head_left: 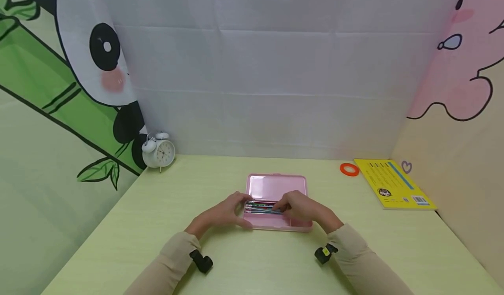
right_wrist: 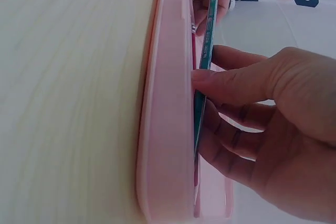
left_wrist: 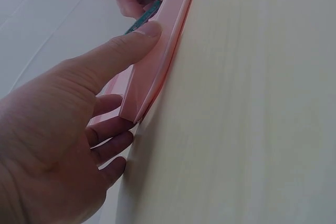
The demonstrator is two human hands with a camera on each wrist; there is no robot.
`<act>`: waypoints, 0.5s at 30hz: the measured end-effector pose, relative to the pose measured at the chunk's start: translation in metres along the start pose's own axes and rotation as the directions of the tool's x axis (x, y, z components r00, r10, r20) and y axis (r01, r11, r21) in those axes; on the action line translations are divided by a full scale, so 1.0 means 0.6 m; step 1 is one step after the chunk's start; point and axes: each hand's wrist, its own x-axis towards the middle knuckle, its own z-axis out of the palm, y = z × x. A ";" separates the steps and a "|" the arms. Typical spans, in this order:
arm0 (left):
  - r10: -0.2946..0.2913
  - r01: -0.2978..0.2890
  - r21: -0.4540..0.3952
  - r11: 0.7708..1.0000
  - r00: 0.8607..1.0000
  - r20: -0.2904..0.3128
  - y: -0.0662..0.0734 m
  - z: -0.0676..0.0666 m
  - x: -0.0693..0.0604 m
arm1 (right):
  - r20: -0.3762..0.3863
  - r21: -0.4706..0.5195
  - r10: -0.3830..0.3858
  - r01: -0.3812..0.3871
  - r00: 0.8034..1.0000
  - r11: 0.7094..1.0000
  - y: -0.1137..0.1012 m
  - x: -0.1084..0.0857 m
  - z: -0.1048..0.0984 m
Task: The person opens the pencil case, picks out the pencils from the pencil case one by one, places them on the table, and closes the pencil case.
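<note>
An open pink pencil case (head_left: 275, 222) lies on the table with its lid (head_left: 277, 187) tipped back; several pens and pencils (head_left: 260, 207) lie inside. My left hand (head_left: 226, 211) grips the case's left end, thumb on the front wall and fingers around the corner, as the left wrist view shows (left_wrist: 68, 124). My right hand (head_left: 301, 206) is over the case. In the right wrist view this hand (right_wrist: 278, 108) pinches a dark green pencil (right_wrist: 208, 40) between thumb and fingers, at the case's opening, one end raised above the rim.
A white alarm clock (head_left: 163, 152) stands at the table's back left. At the back right are an orange-red ring (head_left: 349, 169) and a yellow book (head_left: 397, 185). A white cloth (head_left: 275, 67) hangs behind the table (head_left: 252, 264).
</note>
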 end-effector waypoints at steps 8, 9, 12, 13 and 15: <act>0.005 -0.005 -0.006 1.000 1.000 -0.005 0.000 0.002 0.004 | -0.050 0.000 -0.024 0.024 0.998 1.000 0.002 -0.014 -0.014; 0.008 -0.008 -0.003 1.000 1.000 -0.005 -0.001 0.002 0.004 | -0.050 -0.002 -0.029 0.029 0.998 1.000 0.005 -0.016 -0.015; 0.012 -0.012 0.001 1.000 1.000 -0.005 -0.003 0.003 0.004 | -0.045 -0.010 -0.038 0.038 0.998 0.999 0.010 -0.025 -0.019; 0.012 -0.012 0.005 1.000 1.000 -0.006 -0.004 0.003 0.004 | -0.042 -0.011 -0.038 0.038 0.998 0.999 0.011 -0.029 -0.021; 0.011 -0.011 0.009 1.000 1.000 -0.009 -0.005 0.004 0.003 | -0.039 -0.026 -0.030 0.029 0.999 0.999 0.015 -0.039 -0.025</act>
